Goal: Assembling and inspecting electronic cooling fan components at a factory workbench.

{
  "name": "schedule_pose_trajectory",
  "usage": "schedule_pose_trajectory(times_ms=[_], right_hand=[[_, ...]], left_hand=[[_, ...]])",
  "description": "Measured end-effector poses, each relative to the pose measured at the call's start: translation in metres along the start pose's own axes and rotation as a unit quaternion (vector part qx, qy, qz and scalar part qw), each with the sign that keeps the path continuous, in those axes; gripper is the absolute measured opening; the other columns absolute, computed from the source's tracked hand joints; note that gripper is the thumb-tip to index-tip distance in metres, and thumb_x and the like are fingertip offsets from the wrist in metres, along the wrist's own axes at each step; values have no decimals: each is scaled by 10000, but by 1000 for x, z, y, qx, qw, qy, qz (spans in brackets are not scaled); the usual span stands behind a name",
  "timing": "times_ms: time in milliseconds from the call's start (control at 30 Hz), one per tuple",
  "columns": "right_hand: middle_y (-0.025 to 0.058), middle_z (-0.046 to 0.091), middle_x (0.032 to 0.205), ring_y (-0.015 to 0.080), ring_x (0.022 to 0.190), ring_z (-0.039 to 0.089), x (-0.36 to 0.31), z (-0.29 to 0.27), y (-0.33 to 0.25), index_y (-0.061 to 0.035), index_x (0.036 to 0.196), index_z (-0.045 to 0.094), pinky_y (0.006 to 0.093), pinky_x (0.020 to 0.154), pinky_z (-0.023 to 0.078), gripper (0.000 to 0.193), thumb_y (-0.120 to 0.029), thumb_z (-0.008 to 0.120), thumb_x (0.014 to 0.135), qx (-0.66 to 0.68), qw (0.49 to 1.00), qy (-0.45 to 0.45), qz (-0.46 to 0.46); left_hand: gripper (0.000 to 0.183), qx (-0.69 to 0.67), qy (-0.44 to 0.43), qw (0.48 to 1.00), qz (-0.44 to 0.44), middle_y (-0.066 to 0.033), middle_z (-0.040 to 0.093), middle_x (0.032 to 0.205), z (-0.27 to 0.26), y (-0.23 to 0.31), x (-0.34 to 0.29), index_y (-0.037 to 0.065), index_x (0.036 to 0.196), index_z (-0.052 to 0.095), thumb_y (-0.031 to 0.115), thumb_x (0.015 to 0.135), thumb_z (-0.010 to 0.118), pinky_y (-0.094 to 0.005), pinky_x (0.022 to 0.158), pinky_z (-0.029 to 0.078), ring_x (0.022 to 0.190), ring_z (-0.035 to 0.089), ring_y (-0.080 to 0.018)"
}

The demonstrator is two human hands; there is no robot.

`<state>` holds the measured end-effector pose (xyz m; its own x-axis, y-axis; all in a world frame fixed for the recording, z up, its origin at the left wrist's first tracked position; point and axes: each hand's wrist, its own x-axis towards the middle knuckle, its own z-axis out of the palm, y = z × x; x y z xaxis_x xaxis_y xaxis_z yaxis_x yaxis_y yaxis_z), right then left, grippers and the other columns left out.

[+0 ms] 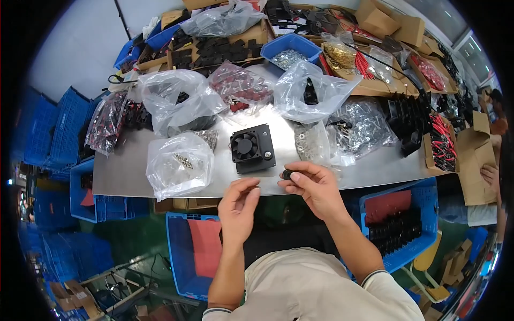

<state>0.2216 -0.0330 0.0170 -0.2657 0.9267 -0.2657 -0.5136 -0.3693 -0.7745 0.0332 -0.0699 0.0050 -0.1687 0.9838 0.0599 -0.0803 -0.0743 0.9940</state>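
A black cooling fan on a square black plate [246, 146] lies on the metal table [126, 174] in front of me. A small round silver part is set in its lower right corner. My right hand [315, 190] pinches a small black round part [287, 174] between thumb and fingers, just off the plate's lower right side. The part's exact kind is too small to make out. Near the table's front edge my left hand [239, 208] holds nothing, its fingers loosely bent and the thumb apart from them.
Clear bags with small metal parts [179, 166] and washers [311, 143] flank the fan. Behind stand a bag of dark red parts [241, 85] and a blue bin of screws [289, 51]. Blue crates [176, 257] sit below the table edge. At far right, another person's hand [489, 175] touches a cardboard box [474, 155].
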Motion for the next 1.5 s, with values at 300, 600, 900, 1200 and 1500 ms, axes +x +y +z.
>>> schedule_pose_trajectory(times_ms=[300, 600, 900, 1200, 1500], right_hand=[[94, 657, 1012, 156, 907, 655, -6, 6, 20, 43, 1133, 617, 269, 821, 525, 238, 54, 600, 896, -160, 985, -49, -52], [73, 575, 1063, 143, 993, 623, -5, 22, 14, 46, 1171, 603, 260, 877, 509, 250, 42, 553, 926, -244, 961, -94, -87], [74, 594, 1018, 141, 939, 636, -5, 23, -25, 26, 1058, 640, 253, 816, 508, 171, 33, 592, 894, -366, 912, -119, -144], [76, 615, 1025, 150, 932, 637, -8, 20, -29, -2, 1104, 635, 261, 781, 506, 217, 11, 600, 890, -391, 901, -139, -126], [73, 657, 943, 167, 841, 651, 17, 78, -66, -20, 1039, 657, 265, 715, 507, 199, 55, 612, 861, -419, 864, -180, -214]], left_hand=[[185, 8, -57, 998, 1, -66, 628, 1032, 5, -4, -7, -21, 1059, 650, -59, 878, 635, -239, 850, 481, 945, 611, -129], [138, -9, -29, 999, 12, -71, 646, 993, 3, -6, 0, -35, 1004, 662, -54, 869, 637, -220, 743, 493, 837, 623, -112], [129, 53, -12, 999, 1, -23, 626, 977, -12, -5, 4, -5, 993, 669, -46, 876, 631, -203, 778, 455, 877, 582, -87], [169, 287, -37, 933, 212, -117, 650, 1070, -20, 77, 30, 0, 985, 679, -36, 821, 658, -239, 753, 470, 845, 598, -138], [330, 607, -106, 755, 225, -141, 634, 1200, -90, 125, 153, 72, 1151, 651, 149, 831, 671, -430, 819, 498, 946, 631, -342]])
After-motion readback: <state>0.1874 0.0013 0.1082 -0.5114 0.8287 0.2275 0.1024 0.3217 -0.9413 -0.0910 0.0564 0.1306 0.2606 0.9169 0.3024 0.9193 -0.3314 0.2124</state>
